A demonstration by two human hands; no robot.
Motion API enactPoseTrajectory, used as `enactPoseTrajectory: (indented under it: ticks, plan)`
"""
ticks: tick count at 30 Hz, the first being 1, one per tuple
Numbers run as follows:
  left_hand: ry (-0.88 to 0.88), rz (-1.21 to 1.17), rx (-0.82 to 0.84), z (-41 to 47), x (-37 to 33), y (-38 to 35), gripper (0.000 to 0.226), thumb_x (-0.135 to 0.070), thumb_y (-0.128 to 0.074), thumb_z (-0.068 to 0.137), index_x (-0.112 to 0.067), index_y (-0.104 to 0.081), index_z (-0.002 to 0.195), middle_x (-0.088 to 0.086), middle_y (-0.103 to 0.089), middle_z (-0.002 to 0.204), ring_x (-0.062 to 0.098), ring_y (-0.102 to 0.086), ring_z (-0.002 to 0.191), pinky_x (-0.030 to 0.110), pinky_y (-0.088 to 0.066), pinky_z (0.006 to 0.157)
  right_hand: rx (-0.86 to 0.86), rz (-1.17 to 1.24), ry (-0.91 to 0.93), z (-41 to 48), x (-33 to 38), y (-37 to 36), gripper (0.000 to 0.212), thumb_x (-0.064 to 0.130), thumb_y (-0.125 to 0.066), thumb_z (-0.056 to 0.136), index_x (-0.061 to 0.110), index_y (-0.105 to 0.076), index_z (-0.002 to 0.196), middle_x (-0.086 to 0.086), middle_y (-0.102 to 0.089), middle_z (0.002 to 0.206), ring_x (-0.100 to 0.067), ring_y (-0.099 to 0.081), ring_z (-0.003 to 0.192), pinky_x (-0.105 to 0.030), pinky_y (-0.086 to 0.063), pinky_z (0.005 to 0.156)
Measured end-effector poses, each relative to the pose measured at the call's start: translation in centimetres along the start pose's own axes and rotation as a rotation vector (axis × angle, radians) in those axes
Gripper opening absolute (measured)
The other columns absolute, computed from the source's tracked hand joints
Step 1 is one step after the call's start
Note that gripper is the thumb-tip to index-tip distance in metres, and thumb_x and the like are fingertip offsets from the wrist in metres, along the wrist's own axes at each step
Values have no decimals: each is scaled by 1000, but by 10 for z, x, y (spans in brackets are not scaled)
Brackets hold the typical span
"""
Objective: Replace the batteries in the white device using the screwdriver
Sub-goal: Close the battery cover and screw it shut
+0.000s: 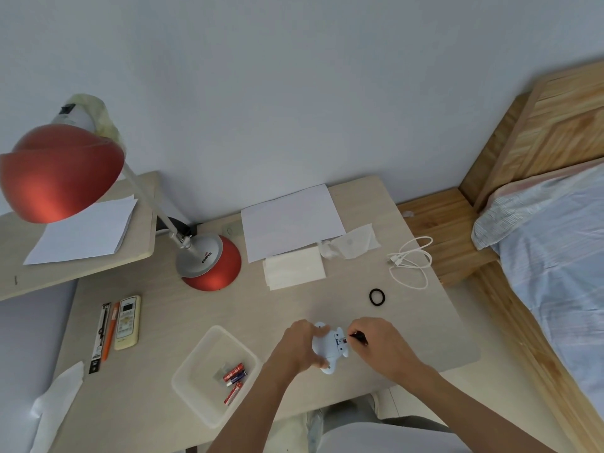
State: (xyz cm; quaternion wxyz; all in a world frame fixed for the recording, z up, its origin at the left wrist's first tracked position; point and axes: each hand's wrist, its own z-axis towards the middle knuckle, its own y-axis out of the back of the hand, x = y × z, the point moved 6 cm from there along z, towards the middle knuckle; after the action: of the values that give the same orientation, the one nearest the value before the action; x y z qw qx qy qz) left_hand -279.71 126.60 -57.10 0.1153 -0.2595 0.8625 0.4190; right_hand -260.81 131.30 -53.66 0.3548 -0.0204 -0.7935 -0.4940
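Up front, batteries (234, 376) wait in the tray (192, 358). Just past it the left grip (299, 346) clasps the white device (327, 349) down on the counter (183, 322). The right grip (382, 341) pinches the screwdriver (359, 338), tip at its middle. Best bet: push straight down, turn slow so it doesn't cam out.

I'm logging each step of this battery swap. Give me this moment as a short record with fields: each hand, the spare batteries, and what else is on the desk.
left hand: grips the white device
right hand: holds a black screwdriver, tip at the middle of the device
batteries: red and blue, lying in the clear plastic tray to the left of the device
also on desk: remote control, red desk lamp, white cable
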Motion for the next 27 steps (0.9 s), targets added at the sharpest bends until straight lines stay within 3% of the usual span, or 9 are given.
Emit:
enactPoseTrajectory:
  ticks: [18,27]
  plan:
    - [8,-15,9,2,-2,0,94,-40,-95,71,-39,-50,153,0,-52,135,24,-55,122,29,-44,93,14,-50,38,-5,-2,-3,19,30,-52,97,22,-60,82,5,-58,76,-17,-56,69,-30,-49,64]
    - [7,-22,11,3,-3,1,94,-41,-95,70,-37,-51,153,1,-53,135,24,-56,125,28,-44,93,13,-47,45,-10,1,-3,16,31,-55,101,25,-66,91,12,-58,82,-8,-55,71,-15,-39,64]
